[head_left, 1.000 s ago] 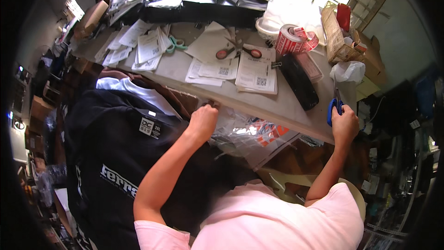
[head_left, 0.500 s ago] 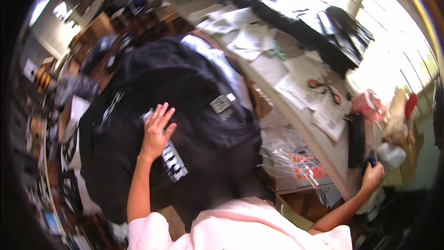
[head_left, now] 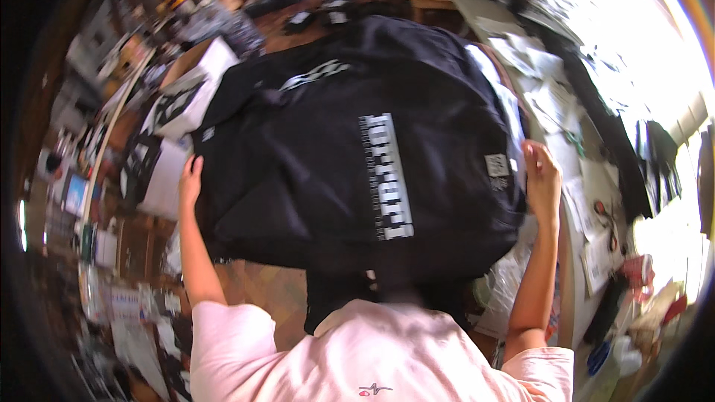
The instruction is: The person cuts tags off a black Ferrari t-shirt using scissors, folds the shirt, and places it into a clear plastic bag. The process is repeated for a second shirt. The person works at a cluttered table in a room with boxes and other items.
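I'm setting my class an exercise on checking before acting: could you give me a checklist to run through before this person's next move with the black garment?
1. Black garment has its pale print facing up: ok.
2. Garment free of creases: not ok, folds show.
3. Left hand at the garment's left edge: ok.
4. Right hand gripping fabric: cannot tell.
5. Blue-handled scissors out of both hands: ok.

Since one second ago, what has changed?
The right hand has let go of the blue scissors and moved to the collar end of the black shirt; the left hand has moved from near that end to the shirt's opposite edge. The shirt still lies print side up.
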Tool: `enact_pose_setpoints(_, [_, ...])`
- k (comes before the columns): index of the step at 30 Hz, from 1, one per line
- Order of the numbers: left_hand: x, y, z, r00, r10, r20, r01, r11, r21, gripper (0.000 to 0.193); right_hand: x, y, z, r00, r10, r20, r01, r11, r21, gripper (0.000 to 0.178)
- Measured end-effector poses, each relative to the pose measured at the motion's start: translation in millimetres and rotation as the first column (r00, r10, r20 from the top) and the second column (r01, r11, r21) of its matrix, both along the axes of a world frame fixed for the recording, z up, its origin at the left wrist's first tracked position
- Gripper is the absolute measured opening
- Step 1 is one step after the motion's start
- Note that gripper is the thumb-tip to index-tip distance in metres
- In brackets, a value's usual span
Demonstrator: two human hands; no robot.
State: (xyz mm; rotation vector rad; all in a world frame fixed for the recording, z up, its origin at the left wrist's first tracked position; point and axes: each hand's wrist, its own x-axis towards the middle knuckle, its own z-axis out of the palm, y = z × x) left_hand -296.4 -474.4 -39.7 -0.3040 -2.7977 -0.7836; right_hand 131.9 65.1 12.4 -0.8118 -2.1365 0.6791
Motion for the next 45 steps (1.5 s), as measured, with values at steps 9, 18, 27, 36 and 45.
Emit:
enact_pose_setpoints(9, [11.3, -27.1, 4.7, 0.959, -0.101, -0.263, 0.052, 0.981, -0.188, 0.022, -128.6, 83.9, -24.7, 0.893, 0.133, 0.429, -0.158, 0.987, 0.021, 0.039])
enact_pose_setpoints(18, [-45.6, 26.7, 15.2, 0.894, -0.182, -0.41, 0.13, 0.98, -0.15, 0.077, -132.3, 87.3, -9.1, 0.97, 0.24, -0.044, -0.218, 0.771, -0.598, 0.03])
enact_pose_setpoints(27, [-117.1, 80.2, 109.3, 0.822, -0.401, 0.404, 0.523, 0.813, -0.257, 0.012, -56.8, 96.8, 9.2, 0.891, 0.434, 0.134, -0.26, 0.729, -0.633, 0.088])
enact_pose_setpoints(36, [-110.6, -31.5, 15.5, 0.759, -0.51, 0.405, 0.034, 0.651, 0.758, 0.062, -77.0, 67.9, -7.0, 0.857, 0.181, -0.482, -0.515, 0.313, -0.798, 0.026])
enact_pose_setpoints(45, [62.2, 10.5, 55.8, 0.836, -0.386, 0.389, 0.214, 0.883, 0.417, 0.052, -95.8, 60.1, 6.2, 0.989, 0.109, -0.101, -0.147, 0.807, -0.571, 0.035])
